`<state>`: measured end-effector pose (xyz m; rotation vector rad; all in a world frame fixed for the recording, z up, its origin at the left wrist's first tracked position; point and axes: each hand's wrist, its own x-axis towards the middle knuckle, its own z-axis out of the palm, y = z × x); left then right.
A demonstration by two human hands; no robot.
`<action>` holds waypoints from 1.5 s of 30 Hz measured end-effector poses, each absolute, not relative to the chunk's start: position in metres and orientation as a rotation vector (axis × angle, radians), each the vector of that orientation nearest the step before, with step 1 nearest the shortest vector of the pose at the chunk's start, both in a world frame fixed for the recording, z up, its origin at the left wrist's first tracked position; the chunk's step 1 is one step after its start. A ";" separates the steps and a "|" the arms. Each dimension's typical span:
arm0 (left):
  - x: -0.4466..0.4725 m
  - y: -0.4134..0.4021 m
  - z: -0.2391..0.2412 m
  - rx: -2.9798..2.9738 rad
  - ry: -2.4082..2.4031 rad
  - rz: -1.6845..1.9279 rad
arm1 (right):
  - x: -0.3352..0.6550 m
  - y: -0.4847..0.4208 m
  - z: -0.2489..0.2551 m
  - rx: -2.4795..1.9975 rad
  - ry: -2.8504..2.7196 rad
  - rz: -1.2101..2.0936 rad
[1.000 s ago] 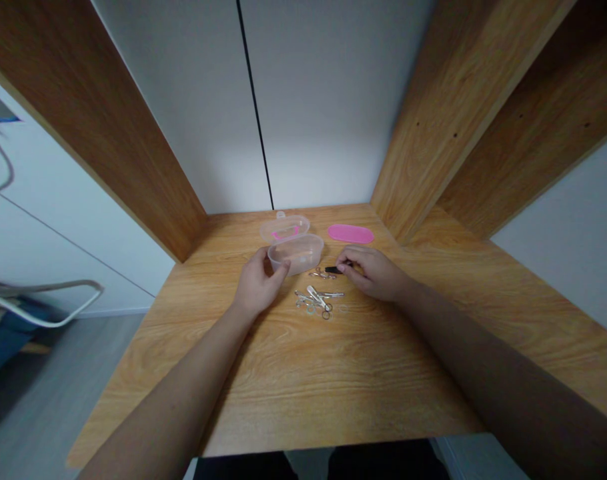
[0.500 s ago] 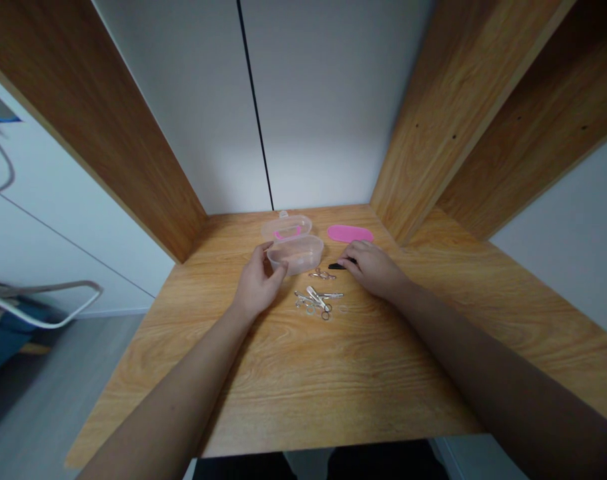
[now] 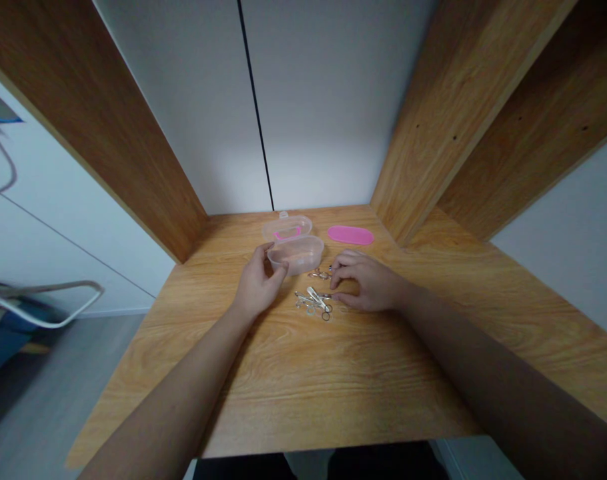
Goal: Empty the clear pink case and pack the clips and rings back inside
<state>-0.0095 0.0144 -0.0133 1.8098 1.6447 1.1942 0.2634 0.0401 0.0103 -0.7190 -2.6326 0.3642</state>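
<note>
My left hand [image 3: 258,284] grips the left side of an open clear plastic case [image 3: 303,262], thumb at the front and fingers at the side. The hinged lid [image 3: 305,222], with a pink handle, lies back behind it. My right hand [image 3: 367,280] is over the table right of the case, its thumb and fingers curved and apart. Its thumb tip is by the end of a pile of small metal grooming tools [image 3: 312,301], with a nail clipper and small scissors among them. Another small pair of scissors [image 3: 317,274], rose-coloured, lies near its fingertips. A dark bit shows at the fingers, mostly hidden.
A flat pink oval piece [image 3: 350,235] lies behind my right hand. The wooden tabletop [image 3: 303,380] is bounded by a white back panel [image 3: 323,133] and wooden uprights [image 3: 423,153] on both sides. White cables [image 3: 53,325] hang at the far left.
My right hand has come from the black item toward me, down to the metal tools, and its fingers have spread. The black item is now mostly covered. My left hand stays on the case.
</note>
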 end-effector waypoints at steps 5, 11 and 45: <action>-0.008 0.014 -0.011 1.804 1.637 1.198 | 0.263 0.039 0.007 -0.730 -2.652 0.397; -0.010 0.015 -0.014 1.819 1.619 1.209 | 0.262 0.039 0.010 -0.705 -2.598 0.449; -0.009 0.015 -0.013 1.805 1.629 1.203 | 0.251 0.029 0.008 -0.663 -2.610 0.362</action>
